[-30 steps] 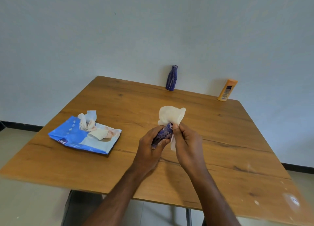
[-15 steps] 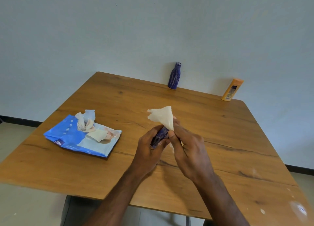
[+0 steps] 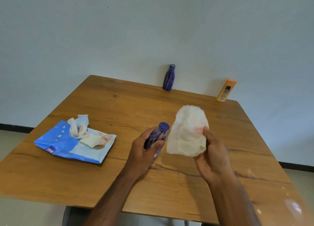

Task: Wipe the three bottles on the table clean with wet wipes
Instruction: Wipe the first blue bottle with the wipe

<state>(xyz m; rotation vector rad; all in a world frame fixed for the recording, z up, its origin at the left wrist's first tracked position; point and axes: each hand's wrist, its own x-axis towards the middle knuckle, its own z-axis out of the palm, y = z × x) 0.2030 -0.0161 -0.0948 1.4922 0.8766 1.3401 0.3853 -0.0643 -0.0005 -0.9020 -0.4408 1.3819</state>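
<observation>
Now your left hand (image 3: 144, 151) grips the small blue bottle (image 3: 158, 135) above the surface (image 3: 119, 110); your right hand (image 3: 212, 156) pinches a spread wet wipe (image 3: 186, 134) just beside it.

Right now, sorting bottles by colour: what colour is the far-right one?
Orange bottle, dark label; head view.

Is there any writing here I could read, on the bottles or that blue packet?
"mee", seen upside down: corner of the blue wet-wipe packet.
Orange bottle: label print too small to read.
Held purple bottle and far purple bottle: only pale streaks, no legible words.
</observation>
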